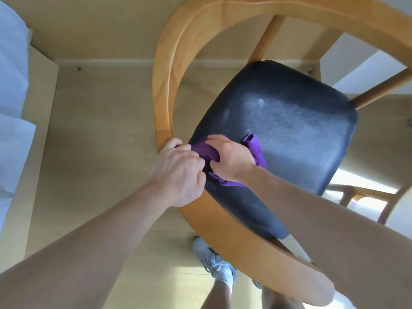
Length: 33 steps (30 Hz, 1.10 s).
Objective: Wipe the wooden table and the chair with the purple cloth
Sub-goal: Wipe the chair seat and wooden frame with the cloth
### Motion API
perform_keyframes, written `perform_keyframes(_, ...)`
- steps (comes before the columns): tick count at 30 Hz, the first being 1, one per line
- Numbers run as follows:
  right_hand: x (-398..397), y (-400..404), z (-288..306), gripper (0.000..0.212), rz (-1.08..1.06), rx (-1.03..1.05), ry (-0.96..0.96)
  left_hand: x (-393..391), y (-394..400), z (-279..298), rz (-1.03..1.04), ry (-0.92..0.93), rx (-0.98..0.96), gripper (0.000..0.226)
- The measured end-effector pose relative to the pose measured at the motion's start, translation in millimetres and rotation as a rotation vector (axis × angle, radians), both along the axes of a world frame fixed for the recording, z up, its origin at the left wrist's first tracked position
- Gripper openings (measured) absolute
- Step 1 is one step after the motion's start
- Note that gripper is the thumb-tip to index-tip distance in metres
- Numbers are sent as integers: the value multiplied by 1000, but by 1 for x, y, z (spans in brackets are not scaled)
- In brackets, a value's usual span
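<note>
You are looking straight down at the wooden chair, whose curved armrest rail is arching round the left and far sides of its black padded seat. The purple cloth is lying bunched on the near-left edge of that seat, close to the end of the rail.

Your right hand is pressing down on the cloth with fingers curled into its folds, gripping it against the seat; one purple flap is sticking out past the wrist toward the seat's centre. Your left hand is resting at the seat's near-left corner, just beside the right hand. Its fingers are curled and its knuckles are touching the cloth, while its thumb is lying at the end of the rail. You cannot tell whether this hand is gripping the cloth or the chair frame.

The centre of the seat is showing pale, dusty marks. The chair is standing on a light wooden floor. Your white sneaker is showing below the seat's near edge.
</note>
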State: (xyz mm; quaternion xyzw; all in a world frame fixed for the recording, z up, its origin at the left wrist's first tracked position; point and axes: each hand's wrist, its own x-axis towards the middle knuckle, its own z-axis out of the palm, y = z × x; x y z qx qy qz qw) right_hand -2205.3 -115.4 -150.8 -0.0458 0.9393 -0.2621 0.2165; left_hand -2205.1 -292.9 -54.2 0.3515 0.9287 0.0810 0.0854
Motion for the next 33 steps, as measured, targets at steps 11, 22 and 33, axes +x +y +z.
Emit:
perform_keyframes(11, 95, 6, -32, 34, 766, 223, -117, 4, 0, -4, 82, 9, -65, 28)
perform_keyframes(22, 5, -19, -13, 37, 267, 0, -11, 46, 26, -2, 287, 34, -26, 28)
perform_keyframes(33, 49, 48, -29, 23, 1147, 126, -41, 38, 29, 6, 150, -27, -148, 31)
